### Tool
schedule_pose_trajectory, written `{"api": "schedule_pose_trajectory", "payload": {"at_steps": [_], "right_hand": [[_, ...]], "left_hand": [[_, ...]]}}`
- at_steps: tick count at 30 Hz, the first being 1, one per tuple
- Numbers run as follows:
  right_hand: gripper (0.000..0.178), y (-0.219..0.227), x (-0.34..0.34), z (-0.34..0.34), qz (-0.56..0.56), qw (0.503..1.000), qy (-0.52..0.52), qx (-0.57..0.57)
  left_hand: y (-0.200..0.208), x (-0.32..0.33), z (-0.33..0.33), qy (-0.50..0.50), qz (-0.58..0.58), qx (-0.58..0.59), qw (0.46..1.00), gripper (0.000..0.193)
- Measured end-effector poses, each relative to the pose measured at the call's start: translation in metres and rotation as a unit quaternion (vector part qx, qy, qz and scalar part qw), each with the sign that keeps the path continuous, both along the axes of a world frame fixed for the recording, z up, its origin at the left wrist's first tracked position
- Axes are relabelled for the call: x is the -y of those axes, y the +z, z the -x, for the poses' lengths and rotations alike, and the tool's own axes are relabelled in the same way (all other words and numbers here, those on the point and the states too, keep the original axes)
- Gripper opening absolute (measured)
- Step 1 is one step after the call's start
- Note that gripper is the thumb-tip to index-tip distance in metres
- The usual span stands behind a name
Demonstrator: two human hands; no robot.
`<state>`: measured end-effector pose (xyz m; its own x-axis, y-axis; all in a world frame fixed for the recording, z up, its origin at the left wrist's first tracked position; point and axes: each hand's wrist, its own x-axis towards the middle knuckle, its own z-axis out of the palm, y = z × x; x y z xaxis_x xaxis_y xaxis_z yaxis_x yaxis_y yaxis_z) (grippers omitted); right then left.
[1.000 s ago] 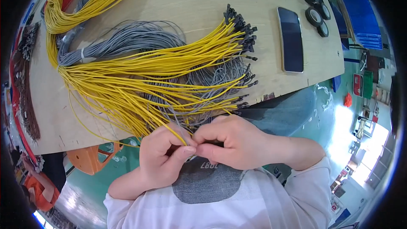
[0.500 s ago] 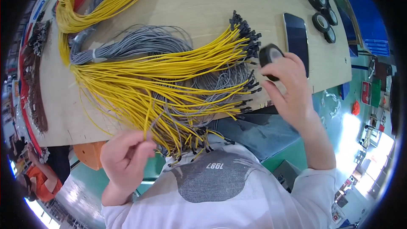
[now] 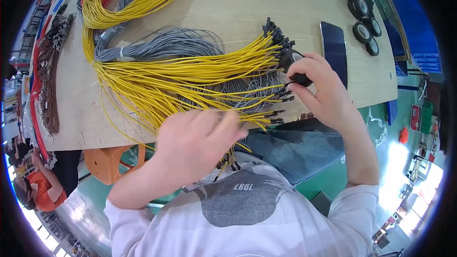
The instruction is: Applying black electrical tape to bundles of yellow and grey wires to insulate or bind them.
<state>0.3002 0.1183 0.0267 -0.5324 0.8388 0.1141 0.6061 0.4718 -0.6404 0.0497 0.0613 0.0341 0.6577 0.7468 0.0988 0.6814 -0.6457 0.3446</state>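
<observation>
Yellow wires point(image 3: 190, 74) lay fanned on the wooden bench point(image 3: 228, 4); since a second ago I'd split my hands. Right hand point(image 3: 323, 90) clamped a black tape roll point(image 3: 291, 59) by the connector ends; left hand point(image 3: 197, 145) blurred, fingers loosely curled over the wires, grip unclear.

This is a wiring workshop. Bundles of yellow wires point(image 3: 190, 74) and grey wires point(image 3: 162, 45) with black end connectors spread across a wooden workbench point(image 3: 238, 0), with black tape rolls point(image 3: 362, 19) at its far right corner. Beyond lies a green factory floor point(image 3: 400, 114).
</observation>
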Motion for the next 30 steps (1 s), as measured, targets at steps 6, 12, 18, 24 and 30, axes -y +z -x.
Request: {"api": "schedule_pose_trajectory", "payload": {"at_steps": [6,12,18,24,30], "right_hand": [[0.022,-0.015,0.004,0.005,-0.151,0.984,-0.084,0.038],[0.026,-0.022,0.044,0.004,-0.038,0.967,-0.227,-0.107],[0.025,-0.006,0.05,0.026,-0.01,0.932,-0.242,-0.271],[0.023,-0.001,0.044,0.049,0.078,0.902,-0.212,-0.369],[0.024,-0.023,0.04,0.04,0.07,0.876,-0.294,-0.376]], "left_hand": [[-0.037,-0.038,-0.075,0.028,0.002,-0.07,0.997,0.016],[-0.048,-0.043,-0.058,0.117,0.185,0.223,0.95,0.012],[-0.027,-0.036,-0.044,0.15,0.245,0.395,0.872,0.013],[-0.024,-0.031,-0.04,0.151,0.203,0.41,0.876,0.012],[-0.023,-0.036,-0.024,0.216,0.443,0.571,0.657,0.005]]}}
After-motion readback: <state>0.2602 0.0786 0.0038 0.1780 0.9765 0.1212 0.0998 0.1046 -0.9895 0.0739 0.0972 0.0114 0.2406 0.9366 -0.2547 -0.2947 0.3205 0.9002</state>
